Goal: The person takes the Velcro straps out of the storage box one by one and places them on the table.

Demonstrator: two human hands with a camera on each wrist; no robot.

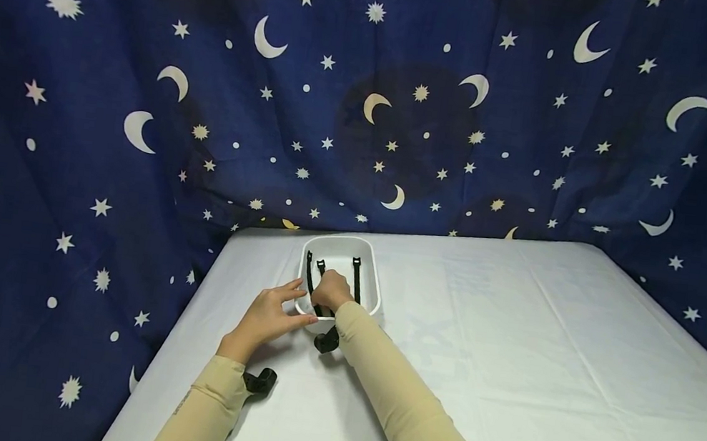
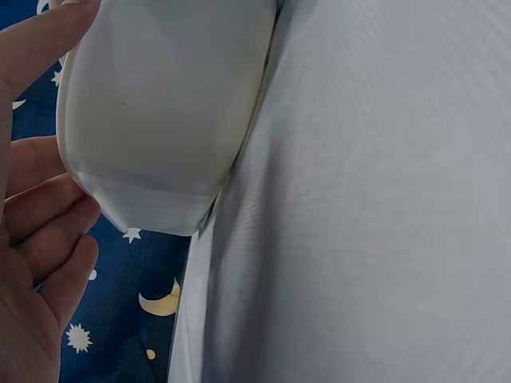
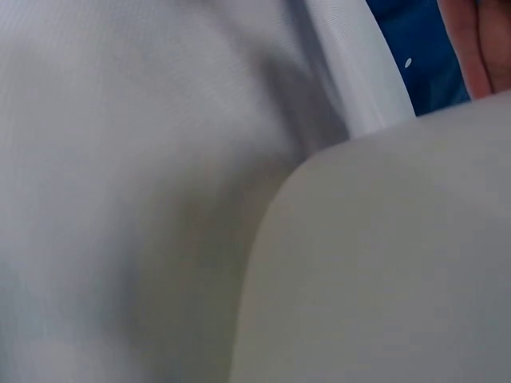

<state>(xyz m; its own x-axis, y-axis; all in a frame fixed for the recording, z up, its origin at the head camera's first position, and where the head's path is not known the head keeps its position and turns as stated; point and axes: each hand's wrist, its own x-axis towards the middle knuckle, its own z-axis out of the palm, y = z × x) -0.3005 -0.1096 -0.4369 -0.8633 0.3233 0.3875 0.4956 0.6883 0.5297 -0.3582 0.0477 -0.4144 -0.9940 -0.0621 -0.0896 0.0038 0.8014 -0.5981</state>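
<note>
A white plastic tub sits near the far left of the table, with several black cable straps with slotted ends lying lengthwise in it. My left hand touches the tub's near left corner, thumb along the near rim and fingers spread by the left side. In the left wrist view the fingertips rest by the tub's outer wall. Reaching inside, my right hand has its fingers curled down onto the middle cable strap, pinching it. Its fingertips are hidden; the right wrist view shows mostly the tub's wall.
A white cloth covers the table, which stretches to the right of the tub. Behind it hangs a dark blue curtain with moons and stars. Black wrist mounts stick out below both sleeves.
</note>
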